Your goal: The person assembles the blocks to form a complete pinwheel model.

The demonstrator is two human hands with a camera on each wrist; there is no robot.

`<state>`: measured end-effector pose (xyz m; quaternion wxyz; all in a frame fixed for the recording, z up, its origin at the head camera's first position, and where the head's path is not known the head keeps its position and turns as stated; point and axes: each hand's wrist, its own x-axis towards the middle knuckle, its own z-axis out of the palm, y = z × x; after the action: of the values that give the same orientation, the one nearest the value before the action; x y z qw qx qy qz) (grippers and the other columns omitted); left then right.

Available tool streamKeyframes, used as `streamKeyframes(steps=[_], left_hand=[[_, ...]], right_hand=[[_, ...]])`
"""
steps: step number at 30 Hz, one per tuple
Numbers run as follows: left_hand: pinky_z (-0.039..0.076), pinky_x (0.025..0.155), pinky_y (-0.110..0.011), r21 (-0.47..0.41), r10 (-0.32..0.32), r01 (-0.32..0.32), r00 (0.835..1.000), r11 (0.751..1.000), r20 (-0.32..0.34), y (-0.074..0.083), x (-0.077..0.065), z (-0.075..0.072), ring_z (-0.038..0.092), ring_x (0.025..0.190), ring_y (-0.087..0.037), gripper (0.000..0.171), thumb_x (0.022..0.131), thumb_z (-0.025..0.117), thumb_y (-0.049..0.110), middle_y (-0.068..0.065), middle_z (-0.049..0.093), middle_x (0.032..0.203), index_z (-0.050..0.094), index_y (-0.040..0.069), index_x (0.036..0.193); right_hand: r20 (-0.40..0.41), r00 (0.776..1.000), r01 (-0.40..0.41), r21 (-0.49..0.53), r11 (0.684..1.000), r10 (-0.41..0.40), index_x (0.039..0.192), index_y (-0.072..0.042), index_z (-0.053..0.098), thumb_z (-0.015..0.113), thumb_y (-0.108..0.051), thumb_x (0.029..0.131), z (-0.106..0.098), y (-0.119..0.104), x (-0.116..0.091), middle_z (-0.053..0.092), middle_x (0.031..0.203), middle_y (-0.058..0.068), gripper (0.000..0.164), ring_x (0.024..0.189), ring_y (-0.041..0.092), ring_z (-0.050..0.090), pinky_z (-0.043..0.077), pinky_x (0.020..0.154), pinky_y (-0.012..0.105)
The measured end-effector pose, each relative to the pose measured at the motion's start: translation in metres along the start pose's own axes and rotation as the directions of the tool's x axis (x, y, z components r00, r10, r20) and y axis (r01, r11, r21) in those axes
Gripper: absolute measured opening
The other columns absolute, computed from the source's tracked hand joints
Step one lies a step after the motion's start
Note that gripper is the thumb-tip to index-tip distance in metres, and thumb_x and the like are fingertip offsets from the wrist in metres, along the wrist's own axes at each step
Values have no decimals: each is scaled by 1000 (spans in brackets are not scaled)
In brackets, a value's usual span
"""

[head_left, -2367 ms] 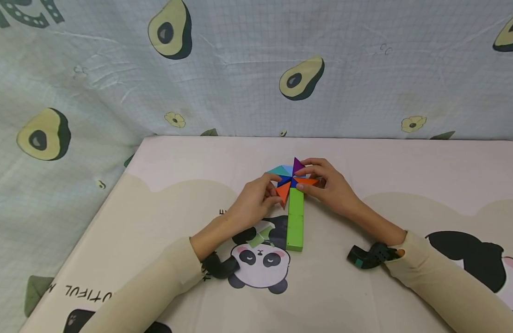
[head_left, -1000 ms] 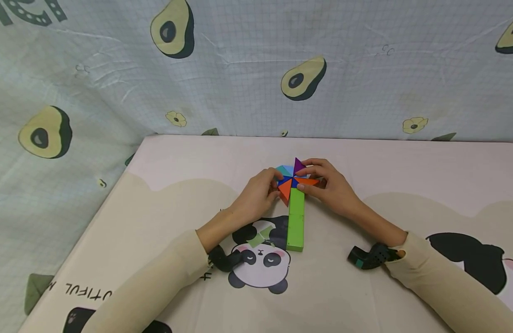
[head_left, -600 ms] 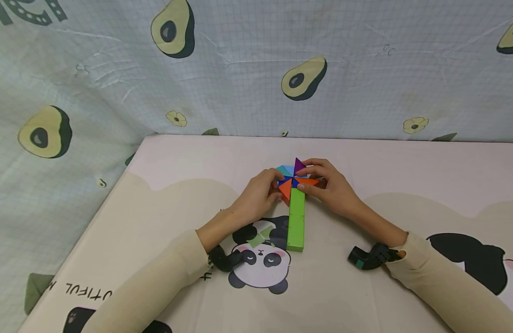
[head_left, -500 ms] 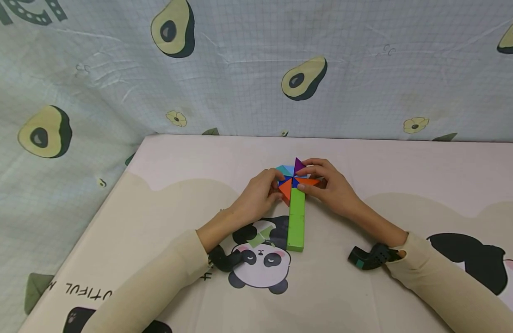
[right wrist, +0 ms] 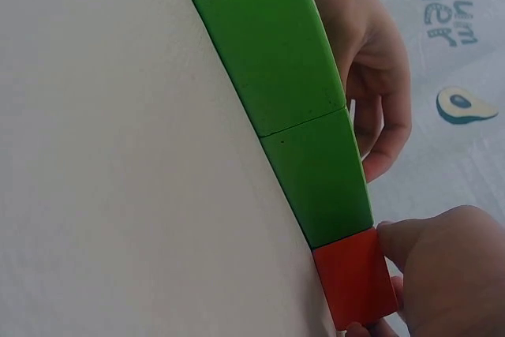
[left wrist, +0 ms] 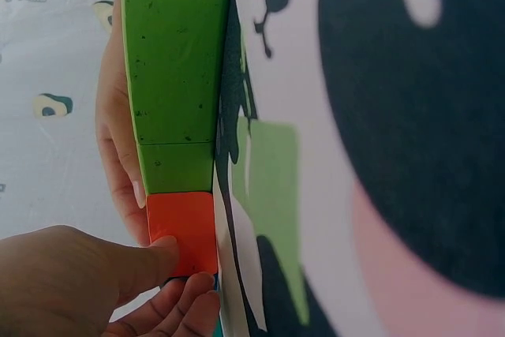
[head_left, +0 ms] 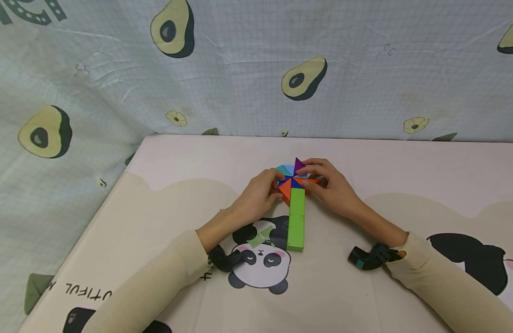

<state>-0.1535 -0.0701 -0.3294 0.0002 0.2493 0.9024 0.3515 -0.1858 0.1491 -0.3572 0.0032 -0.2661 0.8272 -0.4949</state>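
A pinwheel of triangular blocks lies on the table, with two green rectangular blocks [head_left: 296, 217] end to end below it. My left hand [head_left: 256, 199] pinches the left orange triangular block [left wrist: 189, 226], thumb on its near side and fingers curled at the far side. My right hand [head_left: 335, 189] grips the right orange triangular block [right wrist: 355, 282]; its thumb lies at the near edge, and its fingers reach up by the purple triangular block [head_left: 298, 166]. Dark blue triangular blocks [head_left: 296, 184] form the middle. Teal [head_left: 281, 171] and light blue [head_left: 288, 169] triangular blocks sit at the upper left, partly behind my left fingers.
The tablecloth [head_left: 331, 286] has a printed panda [head_left: 260, 270] just left of the green blocks. An avocado-print curtain [head_left: 239, 69] hangs behind the table's far edge. Black wrist cameras [head_left: 366, 257] hang under both sleeves.
My left hand has shifted slightly right, bringing the left orange block closer to the pinwheel's middle. My right thumb has slid a little right, off the blue block's corner.
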Motion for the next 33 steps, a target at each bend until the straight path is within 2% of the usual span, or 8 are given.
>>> streamKeyframes(steps=[16,23,30,33], left_hand=[[46,74,-26,9,20,-20,1000,1000,14,-2,-2,-1,52,83,-20,29,89,64,-2,-11,51,93,52,-2,116],[47,76,-25,14,27,-28,999,1000,34,-3,-1,-2,52,85,-20,29,89,63,-2,-12,51,100,51,-2,116],[47,79,-25,12,31,-32,998,999,62,-5,1,0,52,88,-20,38,88,65,-3,-12,50,102,47,-2,121],[47,77,-25,15,22,-23,998,1000,57,-6,1,-1,53,87,-21,42,87,67,-3,-12,50,102,46,-1,123]], right_hand=[[-3,1000,18,4,1000,-18,118,-9,65,63,-13,94,3,0,-1,45,136,6,25,116,23,49,43,83,32],[-12,1000,23,4,1000,-23,118,-9,65,63,-12,93,4,3,-2,46,135,7,25,113,23,50,43,80,32],[-27,1000,15,-12,1000,-15,120,-9,64,63,-12,93,3,5,-4,46,136,6,26,106,22,51,43,78,29],[-28,1000,10,7,1000,-10,122,-9,63,61,-11,94,3,5,-5,45,137,7,28,105,22,51,44,80,33]])
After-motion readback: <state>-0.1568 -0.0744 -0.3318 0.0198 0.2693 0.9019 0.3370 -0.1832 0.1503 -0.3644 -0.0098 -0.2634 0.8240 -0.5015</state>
